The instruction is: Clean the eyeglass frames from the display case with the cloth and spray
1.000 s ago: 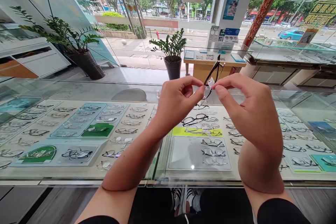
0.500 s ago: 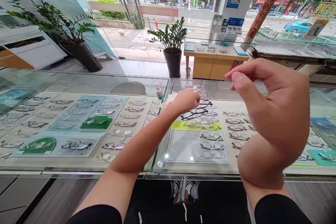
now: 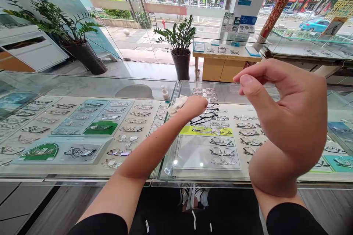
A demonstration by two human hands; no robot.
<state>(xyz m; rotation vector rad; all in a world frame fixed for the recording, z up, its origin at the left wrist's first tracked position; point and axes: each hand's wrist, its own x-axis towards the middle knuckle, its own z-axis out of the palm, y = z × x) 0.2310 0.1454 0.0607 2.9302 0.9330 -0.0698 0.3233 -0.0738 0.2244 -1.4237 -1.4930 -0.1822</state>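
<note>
Dark-framed glasses (image 3: 204, 118) lie just on the near side of my left hand (image 3: 196, 105).
I see that hand curled but can't tell whether it grasps anything; the glasses' long axis runs roughly crosswise, and white cloth (image 3: 175, 106) sits just left of the grip. My right hand (image 3: 289, 99), fingertips drawn together on nothing visible, is farther off.

Head view: worn on the head, facing forward and tilted down
Right hand (image 3: 292, 106): close to the lens, large, right of centre
Left hand (image 3: 195, 107): farther out, near the middle
Glass counter (image 3: 77, 87): seen from above, across the full width
Shoes (image 3: 203, 195): steeply below, low in frame
Street (image 3: 209, 25): far off, upper part
</note>
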